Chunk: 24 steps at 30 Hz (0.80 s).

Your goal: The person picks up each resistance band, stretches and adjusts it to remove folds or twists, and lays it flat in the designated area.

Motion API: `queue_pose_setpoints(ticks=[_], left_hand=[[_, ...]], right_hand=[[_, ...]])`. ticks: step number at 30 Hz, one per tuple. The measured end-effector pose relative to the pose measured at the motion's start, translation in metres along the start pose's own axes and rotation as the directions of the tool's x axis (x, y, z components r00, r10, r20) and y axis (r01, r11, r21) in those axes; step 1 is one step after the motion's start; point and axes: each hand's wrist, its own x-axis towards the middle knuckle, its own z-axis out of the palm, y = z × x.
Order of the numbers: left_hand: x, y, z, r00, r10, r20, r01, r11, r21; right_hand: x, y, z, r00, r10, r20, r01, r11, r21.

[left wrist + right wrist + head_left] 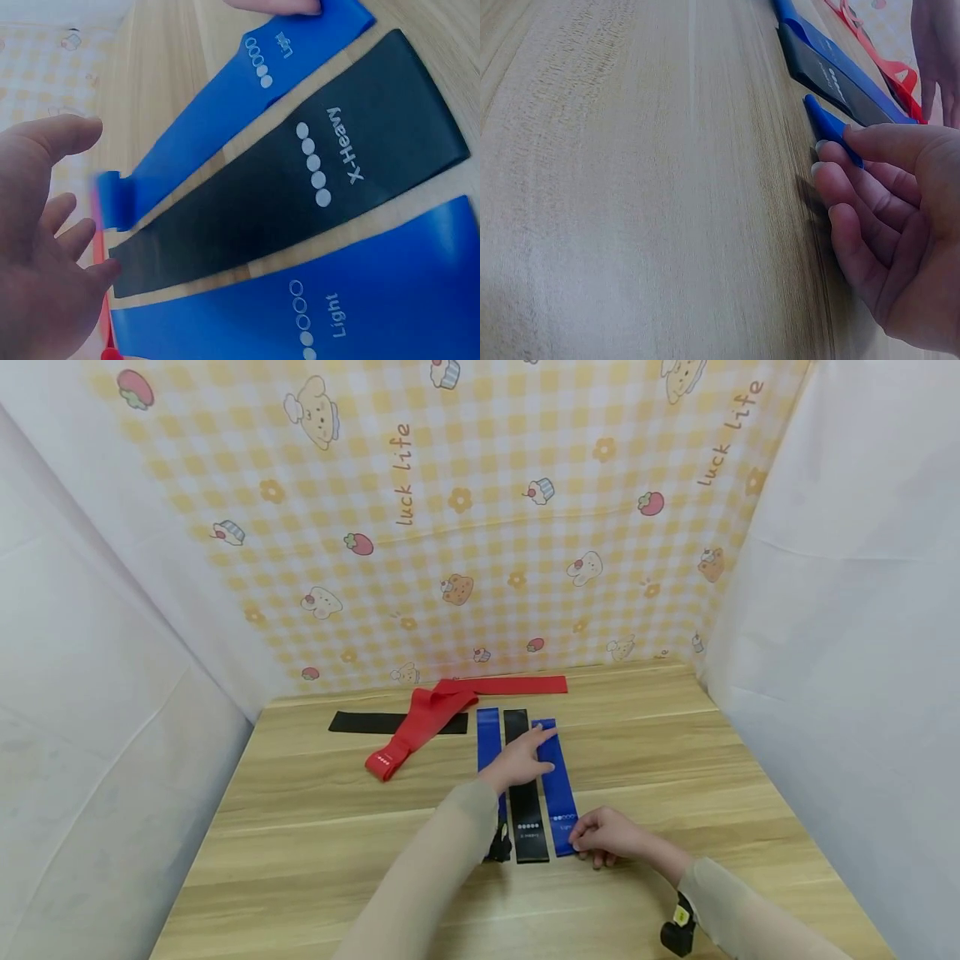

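Right hand (pixel 615 833) pinches near corner of right-hand blue band (pixel 557 785) between thumb and fingertips; band lies on wooden table (pixel 637 760), beside black band (pixel 524 802). Left hand (pixel 521 760) over band's far part, fingers spread wide — contact with far end hard to tell, that end blurred in left wrist view. Left hand covers part of black band; left sleeve (pixel 427 868) and hand hide much of other blue band (pixel 489 735). Left hand cut off in right wrist view.
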Motion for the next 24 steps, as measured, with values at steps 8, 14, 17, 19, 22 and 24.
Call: queue_pose_setpoints(ticks=[8,14,17,19,22,24], left_hand=[[-0.011,-0.016,-0.001,0.999,-0.041,0.008,0.040,0.999,0.032],[-0.013,-0.032,-0.003,0.998,-0.054,-0.012,0.054,0.998,0.015],[-0.014,-0.036,-0.003,0.998,-0.056,-0.026,0.056,0.998,0.003],[-0.017,-0.038,-0.002,0.997,-0.064,-0.039,0.063,0.998,-0.023],[-0.022,-0.039,-0.001,0.995,-0.081,-0.056,0.077,0.994,-0.072],[-0.026,-0.040,0.001,0.994,-0.093,-0.058,0.086,0.990,-0.112]], right_hand=[[0.002,-0.002,-0.001,1.000,0.001,0.001,-0.001,1.000,-0.022],[0.001,-0.008,-0.003,1.000,0.013,0.026,-0.012,0.998,-0.053],[0.002,-0.010,-0.005,0.998,0.013,0.056,-0.008,0.996,-0.086],[0.003,-0.012,-0.007,0.997,0.009,0.074,0.000,0.994,-0.112],[0.006,-0.017,-0.009,0.996,0.003,0.088,0.011,0.988,-0.155],[0.009,-0.020,-0.012,0.997,0.003,0.076,0.010,0.985,-0.172]])
